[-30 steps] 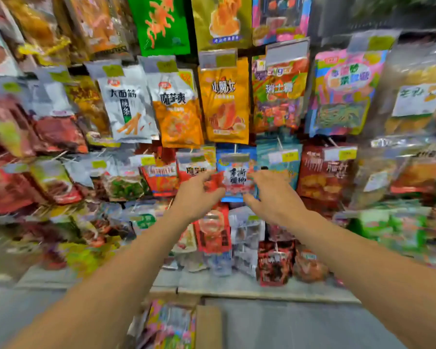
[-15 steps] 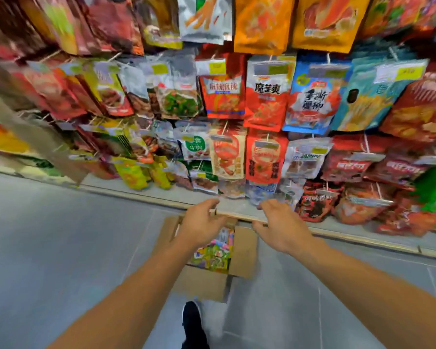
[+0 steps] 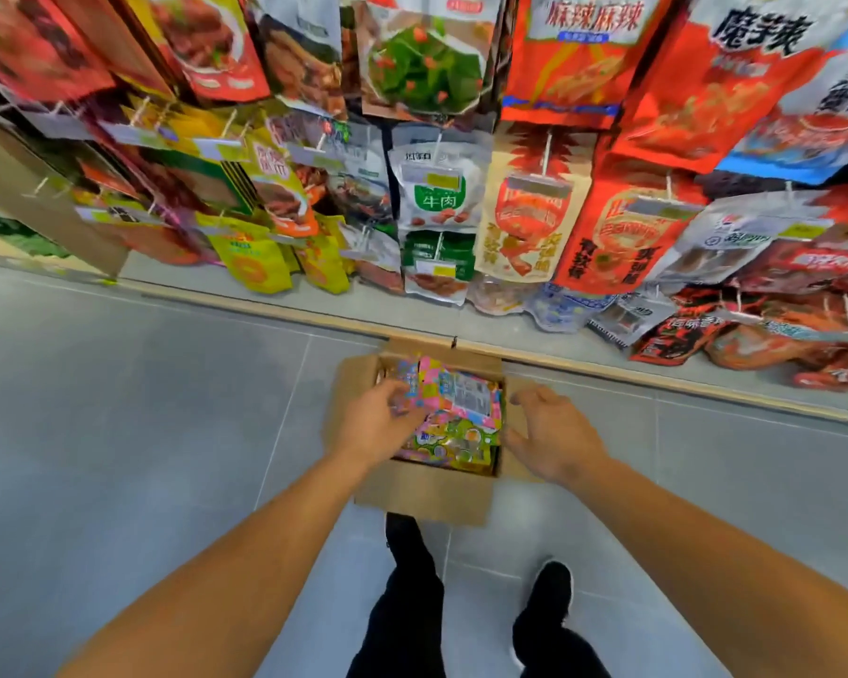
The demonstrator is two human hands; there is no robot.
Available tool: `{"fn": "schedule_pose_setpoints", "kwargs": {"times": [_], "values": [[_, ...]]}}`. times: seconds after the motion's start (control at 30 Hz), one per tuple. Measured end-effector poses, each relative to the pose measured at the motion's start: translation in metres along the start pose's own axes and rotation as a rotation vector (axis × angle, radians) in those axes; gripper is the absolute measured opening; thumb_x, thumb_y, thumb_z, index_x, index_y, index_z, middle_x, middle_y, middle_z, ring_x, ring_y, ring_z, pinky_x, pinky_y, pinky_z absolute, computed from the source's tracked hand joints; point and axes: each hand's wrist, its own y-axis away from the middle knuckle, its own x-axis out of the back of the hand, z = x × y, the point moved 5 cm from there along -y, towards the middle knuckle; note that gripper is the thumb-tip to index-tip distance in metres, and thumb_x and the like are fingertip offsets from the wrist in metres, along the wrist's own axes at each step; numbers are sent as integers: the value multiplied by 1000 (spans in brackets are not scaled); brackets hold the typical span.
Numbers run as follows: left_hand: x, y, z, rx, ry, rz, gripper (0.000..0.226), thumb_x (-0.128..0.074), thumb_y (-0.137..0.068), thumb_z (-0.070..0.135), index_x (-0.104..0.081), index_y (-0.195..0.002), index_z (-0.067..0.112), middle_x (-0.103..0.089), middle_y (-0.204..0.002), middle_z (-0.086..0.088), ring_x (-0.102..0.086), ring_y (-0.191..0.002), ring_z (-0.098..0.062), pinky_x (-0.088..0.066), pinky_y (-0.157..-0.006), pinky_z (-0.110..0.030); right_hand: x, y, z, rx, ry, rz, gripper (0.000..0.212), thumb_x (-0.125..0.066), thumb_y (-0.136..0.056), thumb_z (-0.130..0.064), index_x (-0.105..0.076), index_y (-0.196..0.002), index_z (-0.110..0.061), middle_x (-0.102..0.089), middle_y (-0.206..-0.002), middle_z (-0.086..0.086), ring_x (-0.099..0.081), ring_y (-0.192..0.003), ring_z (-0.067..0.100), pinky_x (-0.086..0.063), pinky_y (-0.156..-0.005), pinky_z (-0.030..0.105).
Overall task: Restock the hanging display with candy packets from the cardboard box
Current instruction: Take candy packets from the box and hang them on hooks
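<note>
An open cardboard box (image 3: 422, 496) sits on the floor below the hanging display (image 3: 525, 208) of snack bags. It holds colourful candy packets. My left hand (image 3: 375, 425) reaches into the box, its fingers curled round the left edge of a pink checkered candy packet (image 3: 461, 393) that stands tilted above the green packets (image 3: 456, 440) beneath. My right hand (image 3: 554, 433) hovers over the box's right flap with fingers spread, holding nothing.
The display's low ledge (image 3: 608, 357) runs just behind the box, with bags hanging close to it. My dark shoes (image 3: 549, 589) stand on the grey tiled floor (image 3: 143, 433) right in front of the box. A brown panel (image 3: 35, 208) leans at the left.
The view has tipped down from the display to the box. Both hands dropped from the hanging bags, and my left hand has taken hold of a pink packet.
</note>
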Motion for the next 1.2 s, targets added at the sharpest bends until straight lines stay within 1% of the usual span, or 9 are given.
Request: {"fn": "schedule_pose_setpoints", "kwargs": {"times": [0.2, 0.37, 0.57, 0.73, 0.87, 0.93, 1.03, 1.13, 1.2], "values": [[-24, -58, -53, 82, 15, -110, 38, -70, -87, 15, -61, -123, 6, -66, -118, -7, -62, -108, -21, -41, -81, -19, -41, -74, 1, -52, 39, -100, 63, -57, -93, -45, -40, -144, -13, -43, -144, 9, -42, -133, 32, -45, -101, 38], [-57, -104, -79, 43, -69, -183, 52, -70, -71, 32, -63, -121, 19, -69, -118, -3, -67, -102, -23, -55, -88, -39, -86, -130, 12, -44, 17, -169, 60, -60, -91, -42, -43, -141, -14, -44, -143, 10, -44, -129, 33, -47, -99, 41], [-104, -175, -98, -18, -335, -146, 50, -68, -79, 21, -59, -128, 24, -63, -122, -4, -62, -107, -26, -53, -88, -38, -158, -203, 52, -55, 22, -253, 58, -60, -91, -39, -44, -139, -13, -43, -142, 11, -43, -129, 32, -44, -100, 39], [-168, -255, -135, -56, -416, -134, 51, -72, -79, 19, -60, -128, 13, -63, -124, -8, -61, -111, -28, -51, -91, -39, -229, -264, 101, -78, -18, -308, 59, -61, -90, -39, -43, -141, -14, -44, -143, 7, -44, -130, 30, -46, -100, 39], [-223, -298, -178, 197, -200, -239, 36, -69, -85, 27, -60, -117, 14, -66, -110, -2, -62, -100, -21, -49, -88, -35, -284, -313, 137, -73, -22, -334, 71, -65, -89, -37, -32, -148, -15, -37, -149, 7, -40, -134, 30, -43, -102, 39], [-242, -308, -197, 325, -39, -199, 18, -70, -82, 28, -62, -91, 15, -67, -98, -9, -63, -91, -28, -51, -87, -44, -309, -337, 143, -38, -38, -321, 81, -67, -87, -36, -23, -153, -17, -29, -154, 6, -38, -136, 32, -42, -104, 40], [-261, -318, -224, 467, 171, -104, 23, -66, -66, 40, -53, -61, 22, -61, -80, -10, -61, -74, -28, -53, -81, -53, -345, -374, 143, 23, -20, -284, 104, -73, -82, -39, -5, -157, -17, -10, -163, 7, -21, -147, 34, -31, -116, 44], [-273, -326, -242, 546, 341, -81, 8, -67, -62, 39, -68, -60, 31, -65, -81, -8, -66, -83, -30, -54, -84, -47, -381, -406, 136, 62, -39, -229, 115, -75, -79, -47, 4, -157, -20, 0, -165, 6, -8, -151, 32, -22, -120, 48], [-276, -328, -248, 568, 434, -77, 10, -72, -69, 29, -67, -66, 22, -62, -81, -10, -61, -80, -25, -52, -77, -40, -396, -411, 133, 47, -47, -202, 112, -73, -79, -50, 3, -157, -22, -2, -166, 4, -8, -152, 32, -21, -121, 47]]}}
